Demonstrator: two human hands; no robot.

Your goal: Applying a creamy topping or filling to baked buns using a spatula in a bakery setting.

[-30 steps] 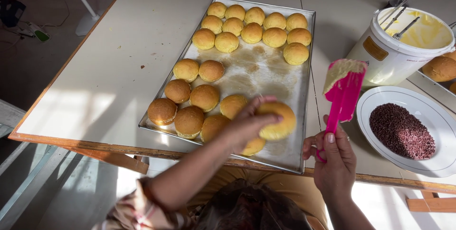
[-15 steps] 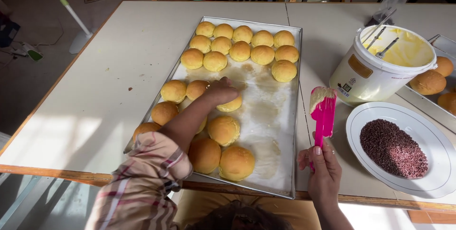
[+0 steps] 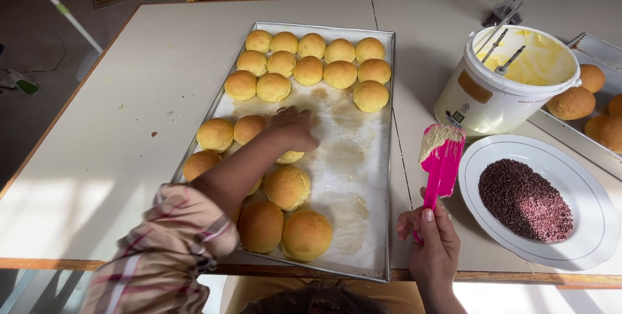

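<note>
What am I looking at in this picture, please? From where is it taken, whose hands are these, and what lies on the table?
The picture comes from a camera worn on a person's head, looking down at their own bare hands. The left hand reaches over a metal baking tray and rests on a round golden bun. The right hand holds a pink spatula with pale cream on its blade. On the table also stand a white tub of yellow cream and a white plate of chocolate sprinkles.
</note>
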